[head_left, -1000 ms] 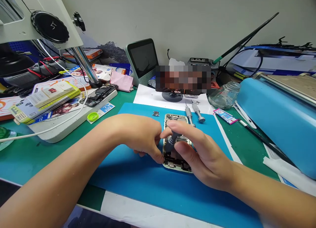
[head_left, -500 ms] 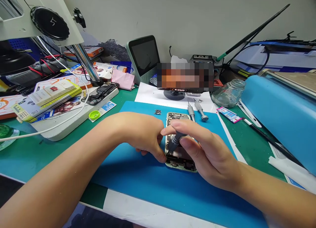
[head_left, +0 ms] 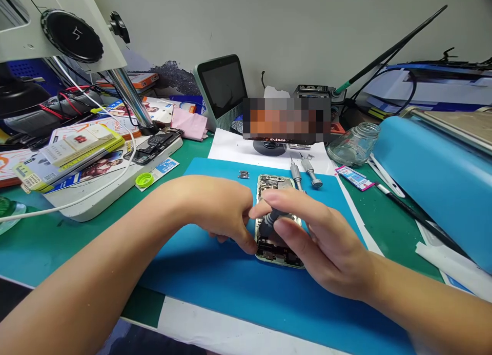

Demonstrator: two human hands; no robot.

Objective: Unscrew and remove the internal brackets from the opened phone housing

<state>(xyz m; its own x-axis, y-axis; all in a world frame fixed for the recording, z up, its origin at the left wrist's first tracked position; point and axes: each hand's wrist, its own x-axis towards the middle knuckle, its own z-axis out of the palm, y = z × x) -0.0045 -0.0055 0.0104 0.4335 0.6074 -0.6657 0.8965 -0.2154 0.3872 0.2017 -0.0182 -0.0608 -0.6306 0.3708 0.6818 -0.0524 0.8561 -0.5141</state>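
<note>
An opened smartphone (head_left: pixel 274 254) lies on the blue mat (head_left: pixel 215 288), its inner parts bare inside a pale frame. My left hand (head_left: pixel 221 206) is closed at the phone's left edge, the thumb pressing near its lower left corner; some of its fingers are hidden. In my right hand (head_left: pixel 330 237) a grey screwdriver (head_left: pixel 268 223) is held tilted over the lower left of the phone, between thumb and fingers. Its tip is too small to make out. Beyond the phone rest two more grey screwdrivers, one (head_left: pixel 295 174) near its top and another (head_left: pixel 311 174) farther right.
A small metal part (head_left: pixel 243 174) sits on the mat above my left hand. To the left stands a microscope post (head_left: pixel 132 103) on a cluttered white base (head_left: pixel 86 206). A glass jar (head_left: pixel 355 144) and a blue case (head_left: pixel 434 185) are at right; a blurred-out screen stands behind.
The whole view has shifted slightly left. The screwdriver stays in my right hand over the phone, with its grip slightly changed; my left hand keeps its place at the phone's edge.
</note>
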